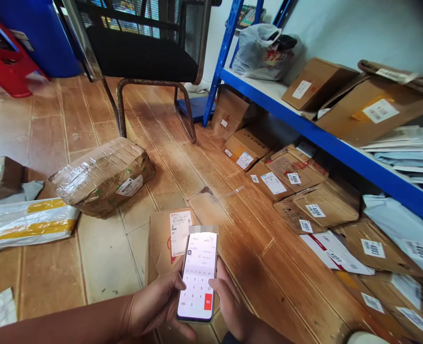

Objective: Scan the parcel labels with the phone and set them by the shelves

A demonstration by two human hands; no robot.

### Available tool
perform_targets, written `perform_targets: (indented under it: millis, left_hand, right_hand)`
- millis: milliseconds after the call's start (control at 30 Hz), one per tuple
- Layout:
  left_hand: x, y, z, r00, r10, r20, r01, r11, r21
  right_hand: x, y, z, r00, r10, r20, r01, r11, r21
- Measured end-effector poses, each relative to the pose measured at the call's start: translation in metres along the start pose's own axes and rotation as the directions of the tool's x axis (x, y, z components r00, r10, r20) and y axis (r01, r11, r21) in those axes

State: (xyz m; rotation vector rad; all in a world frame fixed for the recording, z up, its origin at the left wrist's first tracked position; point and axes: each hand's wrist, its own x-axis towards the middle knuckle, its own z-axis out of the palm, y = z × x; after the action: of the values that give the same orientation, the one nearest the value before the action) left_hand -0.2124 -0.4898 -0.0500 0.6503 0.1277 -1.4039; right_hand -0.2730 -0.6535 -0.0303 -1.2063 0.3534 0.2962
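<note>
A smartphone (197, 279) is held upright near the bottom centre, its lit screen showing a number keypad with a red key. My left hand (157, 298) grips its left side, the thumb at the screen's edge. My right hand (229, 298) closes round the right side, its thumb over the keypad's right edge. Just beyond the phone, a cardboard box (158, 239) with a white shipping label (180, 234) lies on the floor, partly hidden by the phone and my hands.
A taped carton (103, 172) and a white-and-yellow parcel (35, 222) lie on the wooden floor at left. A black chair (143, 57) stands behind. To the right, a blue shelf (304, 129) holds boxes and a plastic bag (261, 52); several labelled parcels (315, 210) line the floor below.
</note>
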Motion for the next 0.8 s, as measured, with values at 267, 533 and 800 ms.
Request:
perform_targets:
  millis: [267,533,800]
  left_hand:
    - [-0.004,-0.003,0.001,1.0,0.003,-0.027,-0.003,1.0,0.004]
    - [-0.004,0.0,0.005,0.998,-0.001,-0.07,0.002,1.0,0.012]
    - [-0.004,-0.002,0.008,0.987,0.029,-0.155,-0.015,0.996,0.089]
  right_hand:
    - [-0.001,-0.001,0.002,0.996,-0.034,0.083,0.037,0.999,-0.037]
    - [-0.001,0.002,-0.002,0.99,-0.018,0.143,0.014,1.0,0.026]
    - [-0.004,0.01,0.0,0.979,-0.013,0.204,0.01,1.0,0.013]
